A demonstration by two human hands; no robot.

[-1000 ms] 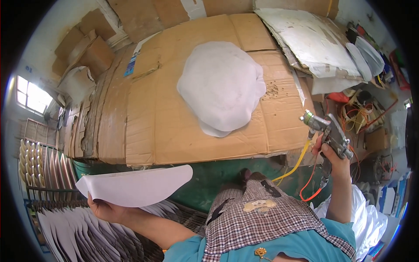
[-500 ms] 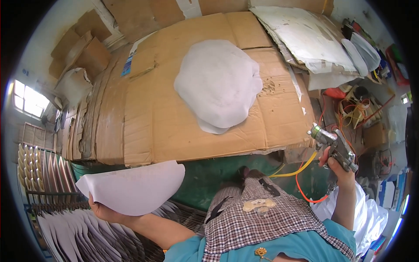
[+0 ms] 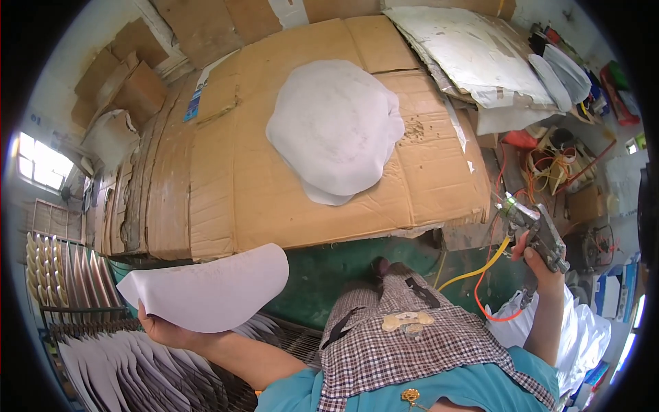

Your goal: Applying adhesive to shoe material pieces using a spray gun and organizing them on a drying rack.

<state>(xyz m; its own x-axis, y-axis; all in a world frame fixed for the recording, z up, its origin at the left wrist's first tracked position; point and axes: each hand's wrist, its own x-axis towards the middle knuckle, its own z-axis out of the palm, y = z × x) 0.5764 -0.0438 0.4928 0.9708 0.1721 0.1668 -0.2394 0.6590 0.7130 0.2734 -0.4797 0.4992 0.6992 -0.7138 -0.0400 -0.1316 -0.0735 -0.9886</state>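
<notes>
The left hand (image 3: 163, 329) is closed on a pale sheet (image 3: 213, 288), which is gripped at its near left edge; the sheet is held in the air, just short of the cardboard-topped desk (image 3: 295, 230), its long axis running left to right and slanting slightly away at the right end; by the right hand (image 3: 539, 263) a spray gun (image 3: 541, 237) is gripped, its nozzle end turned towards the desk.

A rounded pile (image 3: 333, 127) of like sheets is set on the desk, ahead and to the right of the left hand, ahead and to the left of the right; the right appears slightly nearer.

A blue printed label (image 3: 193, 103) is seen at the cardboard's far left; its print is too small to be read.
</notes>
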